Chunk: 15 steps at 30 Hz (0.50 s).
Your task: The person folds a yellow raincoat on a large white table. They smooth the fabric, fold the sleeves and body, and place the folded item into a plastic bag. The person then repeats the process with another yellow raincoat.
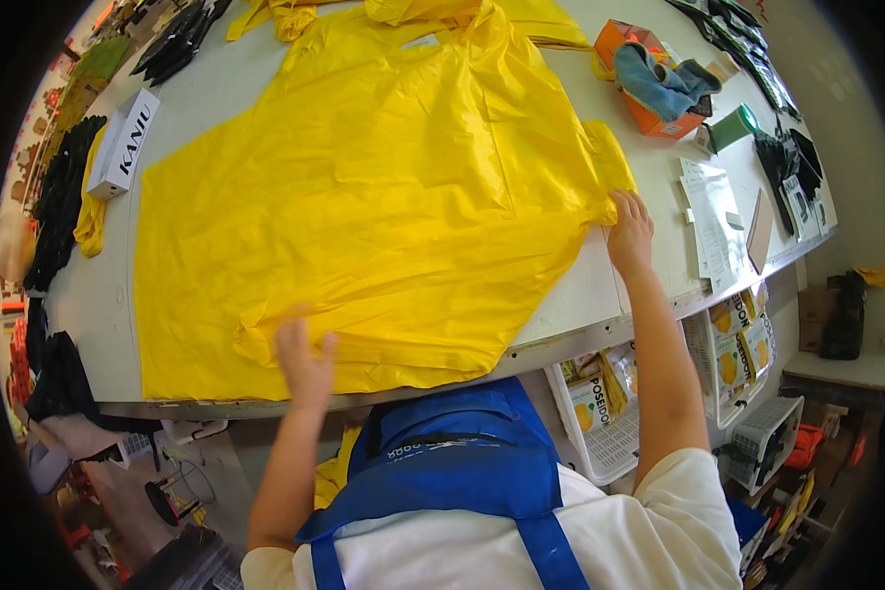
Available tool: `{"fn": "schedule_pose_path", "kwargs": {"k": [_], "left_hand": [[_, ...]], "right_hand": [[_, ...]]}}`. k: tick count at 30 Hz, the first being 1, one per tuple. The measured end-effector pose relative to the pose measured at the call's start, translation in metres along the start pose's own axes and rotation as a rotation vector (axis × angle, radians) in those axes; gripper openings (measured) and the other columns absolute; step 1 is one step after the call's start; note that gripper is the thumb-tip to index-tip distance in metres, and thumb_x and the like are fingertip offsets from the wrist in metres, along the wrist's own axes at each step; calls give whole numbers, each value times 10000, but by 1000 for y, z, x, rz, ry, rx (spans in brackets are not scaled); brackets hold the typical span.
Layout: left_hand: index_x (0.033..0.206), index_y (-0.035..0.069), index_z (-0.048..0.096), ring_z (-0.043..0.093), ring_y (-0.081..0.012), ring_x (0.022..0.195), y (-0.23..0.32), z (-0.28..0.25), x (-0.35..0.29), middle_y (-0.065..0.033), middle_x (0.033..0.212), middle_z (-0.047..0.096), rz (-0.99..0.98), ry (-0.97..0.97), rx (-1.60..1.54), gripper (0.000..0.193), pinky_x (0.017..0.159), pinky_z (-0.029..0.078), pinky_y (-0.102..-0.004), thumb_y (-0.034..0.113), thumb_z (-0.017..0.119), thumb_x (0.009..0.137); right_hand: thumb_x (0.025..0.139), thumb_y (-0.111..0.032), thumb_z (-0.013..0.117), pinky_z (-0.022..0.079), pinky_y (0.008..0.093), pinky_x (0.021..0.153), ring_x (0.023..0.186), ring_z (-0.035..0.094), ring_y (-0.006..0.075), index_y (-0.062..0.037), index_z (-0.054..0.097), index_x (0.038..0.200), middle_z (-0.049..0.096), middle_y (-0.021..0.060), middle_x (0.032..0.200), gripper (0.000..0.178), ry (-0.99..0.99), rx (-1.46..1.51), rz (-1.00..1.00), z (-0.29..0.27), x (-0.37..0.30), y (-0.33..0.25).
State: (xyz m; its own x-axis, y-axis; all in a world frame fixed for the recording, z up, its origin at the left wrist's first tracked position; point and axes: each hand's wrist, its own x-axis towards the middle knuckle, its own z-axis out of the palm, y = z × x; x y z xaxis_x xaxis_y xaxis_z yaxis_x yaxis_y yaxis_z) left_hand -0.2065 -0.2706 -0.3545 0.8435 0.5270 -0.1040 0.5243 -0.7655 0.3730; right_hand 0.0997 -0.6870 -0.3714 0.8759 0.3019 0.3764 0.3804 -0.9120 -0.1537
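one yellow raincoat (383, 197) spread under both hands. two hands: left hand (303, 359) at its near hem, right hand (630, 231) at its sleeve end. past the right hand: one orange box (659, 116), one blue cloth (664, 84), one green tape roll (733, 126), paper sheets (710, 218), count unclear. far beyond the left hand: one white box (125, 145).

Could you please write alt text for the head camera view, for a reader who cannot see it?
A person spreads a large yellow garment flat on a white table, left hand on its near edge and right hand pressing its right sleeve end. An orange box holding a blue cloth sits beyond.
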Motion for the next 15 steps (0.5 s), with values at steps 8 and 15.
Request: {"fn": "schedule_pose_path", "kwargs": {"k": [8,15], "left_hand": [[1494,227,207,-46,-395,1428,-35,42,15,-170,1561,-26,-143,-252,386,778,1100,40,-598,494,571,861],[1392,118,373,379,-340,1235,-85,25,14,-169,1367,378,-551,329,-190,580,970,318,-531,344,585,901]], "right_hand": [[788,-84,509,397,388,927,948,585,262,-98,656,780,662,64,839,148,-495,-208,-334,45,54,50],[791,-102,560,415,462,903,1065,517,337,-96,560,1129,566,137,1145,338,-379,27,-201,35,34,-10]]}}
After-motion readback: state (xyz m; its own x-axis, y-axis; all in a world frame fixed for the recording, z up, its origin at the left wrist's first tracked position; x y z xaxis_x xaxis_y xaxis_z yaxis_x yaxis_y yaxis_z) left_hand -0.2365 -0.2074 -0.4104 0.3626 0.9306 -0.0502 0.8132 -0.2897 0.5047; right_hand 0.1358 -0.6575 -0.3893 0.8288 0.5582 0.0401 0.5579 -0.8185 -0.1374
